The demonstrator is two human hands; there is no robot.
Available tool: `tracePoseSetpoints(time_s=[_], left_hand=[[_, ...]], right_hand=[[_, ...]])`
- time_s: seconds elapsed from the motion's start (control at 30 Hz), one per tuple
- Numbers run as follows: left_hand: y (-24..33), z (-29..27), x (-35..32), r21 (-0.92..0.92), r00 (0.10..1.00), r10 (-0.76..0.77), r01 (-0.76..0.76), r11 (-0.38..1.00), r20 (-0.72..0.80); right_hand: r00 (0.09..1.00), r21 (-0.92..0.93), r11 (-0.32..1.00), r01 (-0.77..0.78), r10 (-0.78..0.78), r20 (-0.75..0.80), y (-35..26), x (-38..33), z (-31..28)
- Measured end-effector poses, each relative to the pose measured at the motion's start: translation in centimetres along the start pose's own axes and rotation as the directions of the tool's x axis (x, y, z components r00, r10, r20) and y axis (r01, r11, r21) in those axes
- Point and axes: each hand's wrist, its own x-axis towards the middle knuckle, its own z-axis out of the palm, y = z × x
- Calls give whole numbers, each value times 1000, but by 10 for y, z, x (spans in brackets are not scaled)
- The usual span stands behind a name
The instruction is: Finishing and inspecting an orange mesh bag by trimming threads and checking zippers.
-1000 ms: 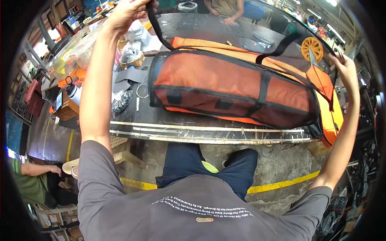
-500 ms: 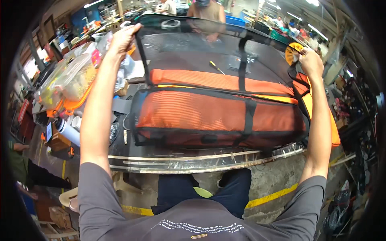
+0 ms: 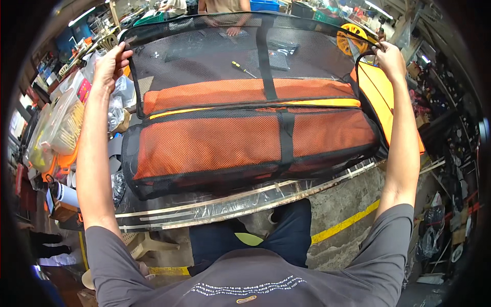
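Observation:
In front of me on the table lies a long black mesh bag (image 3: 215, 176) with orange fabric showing through it. A dark strap (image 3: 286, 143) crosses its side, and a yellow strip (image 3: 327, 103) runs along the lengthwise opening. Its see-through mesh flap (image 3: 204, 56) spreads back toward the far side. My left hand (image 3: 108, 66) is at the flap's left corner, fingers apart and thumb close to the edging. Closed at the right corner, my right hand (image 3: 389, 60) pinches the flap's black edge. Bright orange fabric (image 3: 378, 92) hangs by the right end.
A yellow-handled screwdriver (image 3: 243, 69) shows through the mesh. Clear plastic bins (image 3: 59, 128) and bags crowd the left side, with a white bottle (image 3: 66, 194) nearer. A yellow spool (image 3: 350, 38) stands back right. Across the table, another person's hand (image 3: 234, 30) rests near the far edge.
The bag and flap appear farther left in view, and the flap lies lower toward the far side. My left hand's fingers have loosened from their closed grip; my right hand keeps its corner.

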Motion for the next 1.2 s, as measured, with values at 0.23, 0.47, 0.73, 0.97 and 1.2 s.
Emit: tracePoseSetpoints(time_s=[0.23,0.47,0.73,0.97,1.2], left_hand=[[-12,47,-21,368,981,-36,-38,929,191],[49,133,-261,346,433,454,-900,265,779],[-9,152,-355,240,306,663,-952,192,684],[1,148,-399,204,498,601,-848,489,626],[31,206,-397,271,506,651,-860,433,566]], right_hand=[[990,246,969,25,10,-140,62,4,42],[858,824,561,-81,-381,344,-114,-198,-31],[822,572,605,554,-505,-263,-126,-318,-14],[826,556,618,557,-480,-294,-119,-376,-26],[795,495,623,605,-441,-416,-112,-398,-26]])
